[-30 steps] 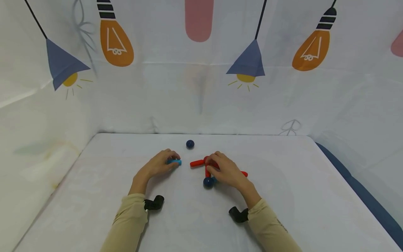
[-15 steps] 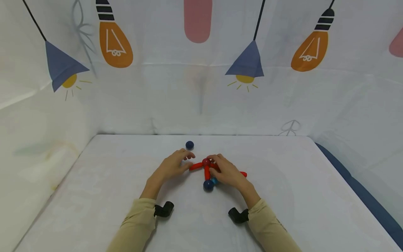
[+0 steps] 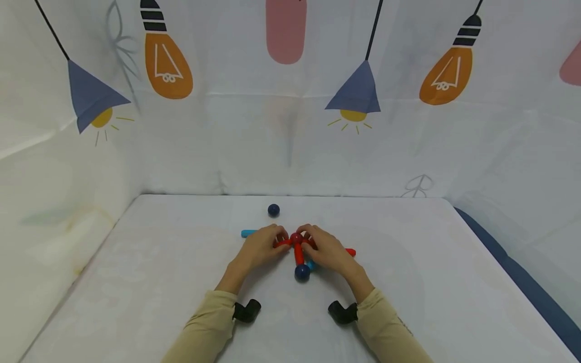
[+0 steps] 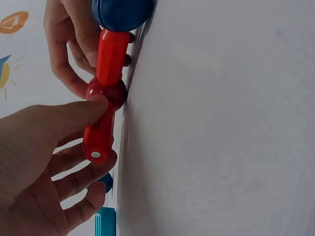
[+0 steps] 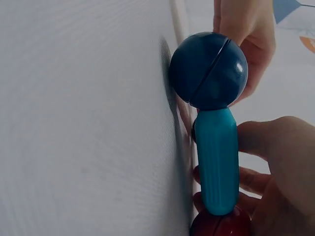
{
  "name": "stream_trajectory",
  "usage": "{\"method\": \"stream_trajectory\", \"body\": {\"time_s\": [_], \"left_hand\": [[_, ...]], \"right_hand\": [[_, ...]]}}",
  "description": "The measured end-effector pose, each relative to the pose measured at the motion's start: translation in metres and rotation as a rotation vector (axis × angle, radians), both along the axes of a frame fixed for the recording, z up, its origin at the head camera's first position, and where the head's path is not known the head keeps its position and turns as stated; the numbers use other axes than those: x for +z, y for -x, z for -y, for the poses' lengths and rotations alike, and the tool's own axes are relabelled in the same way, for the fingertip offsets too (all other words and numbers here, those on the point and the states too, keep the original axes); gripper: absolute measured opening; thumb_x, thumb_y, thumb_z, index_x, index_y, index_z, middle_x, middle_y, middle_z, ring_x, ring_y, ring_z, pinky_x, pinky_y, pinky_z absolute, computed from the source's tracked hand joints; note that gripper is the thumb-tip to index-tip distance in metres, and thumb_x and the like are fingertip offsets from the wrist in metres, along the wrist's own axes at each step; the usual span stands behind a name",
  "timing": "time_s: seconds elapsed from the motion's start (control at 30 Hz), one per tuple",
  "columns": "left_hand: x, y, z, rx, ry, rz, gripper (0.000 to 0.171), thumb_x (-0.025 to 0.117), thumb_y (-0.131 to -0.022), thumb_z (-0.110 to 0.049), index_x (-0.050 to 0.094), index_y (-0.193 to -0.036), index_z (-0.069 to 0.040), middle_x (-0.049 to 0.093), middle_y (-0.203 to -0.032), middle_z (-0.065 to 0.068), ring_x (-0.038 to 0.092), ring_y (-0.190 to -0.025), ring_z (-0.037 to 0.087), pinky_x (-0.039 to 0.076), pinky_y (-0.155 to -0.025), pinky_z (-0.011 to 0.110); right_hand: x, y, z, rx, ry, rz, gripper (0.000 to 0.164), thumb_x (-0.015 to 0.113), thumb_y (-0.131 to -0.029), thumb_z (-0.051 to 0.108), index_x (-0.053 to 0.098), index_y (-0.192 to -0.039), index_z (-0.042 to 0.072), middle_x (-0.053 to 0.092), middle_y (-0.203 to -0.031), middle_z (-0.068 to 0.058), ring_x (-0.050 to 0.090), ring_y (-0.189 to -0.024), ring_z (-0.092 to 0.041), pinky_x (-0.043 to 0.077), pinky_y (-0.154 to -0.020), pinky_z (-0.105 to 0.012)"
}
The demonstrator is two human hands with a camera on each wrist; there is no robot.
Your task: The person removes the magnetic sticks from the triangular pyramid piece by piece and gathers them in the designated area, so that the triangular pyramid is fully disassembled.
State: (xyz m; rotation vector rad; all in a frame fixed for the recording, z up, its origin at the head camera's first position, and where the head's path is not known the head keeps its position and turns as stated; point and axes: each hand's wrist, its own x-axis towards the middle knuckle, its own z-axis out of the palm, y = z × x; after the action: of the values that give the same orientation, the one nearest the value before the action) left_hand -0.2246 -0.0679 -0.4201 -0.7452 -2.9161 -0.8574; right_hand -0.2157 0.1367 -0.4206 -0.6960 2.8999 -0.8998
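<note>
My left hand [image 3: 263,245] pinches a short red rod [image 4: 98,135], thumb on top and fingers behind. That rod meets a dark red ball [image 3: 296,238], from which another red rod [image 3: 299,253] runs toward me to a dark blue ball [image 3: 302,273]. A light blue rod [image 5: 217,162] joins this ball to a second red ball [image 5: 221,223] in the right wrist view. My right hand [image 3: 331,250] grips a red rod on the right side of the first red ball, mostly hidden by the fingers. One red rod end [image 3: 351,252] shows beyond that hand.
A loose light blue rod [image 3: 248,233] lies left of my left hand. Farther back sits a loose dark blue ball [image 3: 274,210]. Everything rests on a white table [image 3: 181,252] with a printed cloth [image 3: 254,141] hanging behind it.
My left hand has let go of the light blue rod, leaving it on the table. It has moved right and taken hold of the left red rod. My right hand stays nearly in place.
</note>
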Motion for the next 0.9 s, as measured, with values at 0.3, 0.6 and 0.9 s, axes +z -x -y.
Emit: {"method": "stream_trajectory", "body": {"time_s": [0.3, 0.6, 0.9], "left_hand": [[0.000, 0.001, 0.001, -0.040, 0.028, -0.061, 0.019, 0.071, -0.084, -0.019, 0.066, -0.100, -0.012, 0.062, -0.085, 0.000, 0.055, -0.074, 0.011, 0.046, -0.066, 0.023], [0.009, 0.004, 0.012, -0.004, 0.029, 0.015, 0.015, 0.070, -0.085, -0.017, 0.068, -0.100, -0.018, 0.063, -0.089, -0.004, 0.057, -0.081, 0.012, 0.049, -0.075, 0.029], [0.022, 0.015, 0.058, 0.056, -0.078, 0.003, 0.016, 0.070, -0.085, -0.016, 0.069, -0.100, -0.013, 0.066, -0.092, 0.001, 0.061, -0.083, 0.016, 0.049, -0.073, 0.032]], "right_hand": [[-0.002, 0.001, 0.001, 0.002, -0.019, -0.001, 0.033, 0.059, -0.092, 0.011, 0.052, -0.124, 0.017, 0.063, -0.101, -0.001, 0.056, -0.084, -0.012, 0.051, -0.076, -0.031], [-0.003, 0.001, 0.000, -0.007, -0.034, 0.003, 0.035, 0.059, -0.092, 0.012, 0.051, -0.125, 0.019, 0.063, -0.102, -0.001, 0.057, -0.087, -0.013, 0.052, -0.080, -0.033], [-0.002, 0.001, 0.000, -0.015, -0.052, 0.017, 0.035, 0.058, -0.092, 0.012, 0.051, -0.126, 0.019, 0.063, -0.102, -0.002, 0.056, -0.087, -0.013, 0.052, -0.080, -0.033]]}}
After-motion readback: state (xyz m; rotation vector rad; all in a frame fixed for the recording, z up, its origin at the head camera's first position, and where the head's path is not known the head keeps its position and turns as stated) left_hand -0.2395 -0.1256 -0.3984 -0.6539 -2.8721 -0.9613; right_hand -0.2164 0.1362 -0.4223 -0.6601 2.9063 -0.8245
